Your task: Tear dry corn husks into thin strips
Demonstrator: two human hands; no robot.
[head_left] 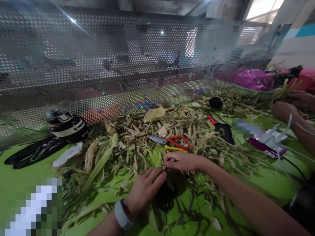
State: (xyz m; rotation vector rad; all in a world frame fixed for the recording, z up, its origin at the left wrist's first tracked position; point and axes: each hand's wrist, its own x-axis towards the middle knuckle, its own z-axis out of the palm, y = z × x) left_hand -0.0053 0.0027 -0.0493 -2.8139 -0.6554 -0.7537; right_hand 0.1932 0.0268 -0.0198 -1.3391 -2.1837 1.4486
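The left hand point(146, 187) and right hand point(183, 161) meet over dried husks point(134, 129) strewn on the green surface point(157, 157), near red-and-yellow scissors point(176, 142); I cannot tell how closed either grip is or what it holds. Farther right, a shallow basin point(262, 95) bears a purple bag point(253, 79), contents hidden.

A big metal screen point(98, 49) with little holes stands along the green table point(36, 170). A bright window point(264, 8) is above the screen's right end, a white and blue wall point(302, 49) is right of it, and small lights point(73, 20) shine high on it
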